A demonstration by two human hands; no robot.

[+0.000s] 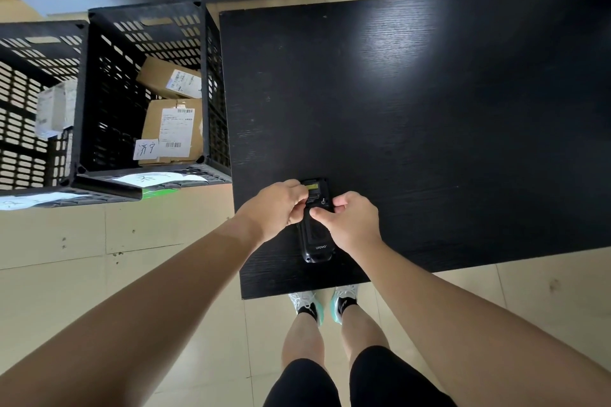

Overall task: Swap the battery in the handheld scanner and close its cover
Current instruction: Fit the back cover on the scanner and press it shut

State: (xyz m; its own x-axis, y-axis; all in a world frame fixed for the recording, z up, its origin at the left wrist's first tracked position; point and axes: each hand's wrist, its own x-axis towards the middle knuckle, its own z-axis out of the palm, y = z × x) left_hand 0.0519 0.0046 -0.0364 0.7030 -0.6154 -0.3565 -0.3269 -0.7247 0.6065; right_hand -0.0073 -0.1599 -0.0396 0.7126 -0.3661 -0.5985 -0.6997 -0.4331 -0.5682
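A black handheld scanner (315, 231) is lying back-up on the black bench (429, 109), close to its near edge, with the word "urovo" showing on the lower part of its casing and a yellowish label visible near its far end. The left hand (276, 210) is reaching in from the left, its fingers (302, 200) curling against the upper left side of the scanner and grasping it there. The right hand (352, 223) is coming in from the right, its fingers bent around the scanner's right edge and its thumb pressing on the back of the casing, so both hands are gripping the device. Whether the cover is fully seated cannot be told from this view. To the left of the bench, two black slatted crates (145, 89) are standing on the tiled floor, the nearer one holding cardboard parcels (172, 122) with printed labels.
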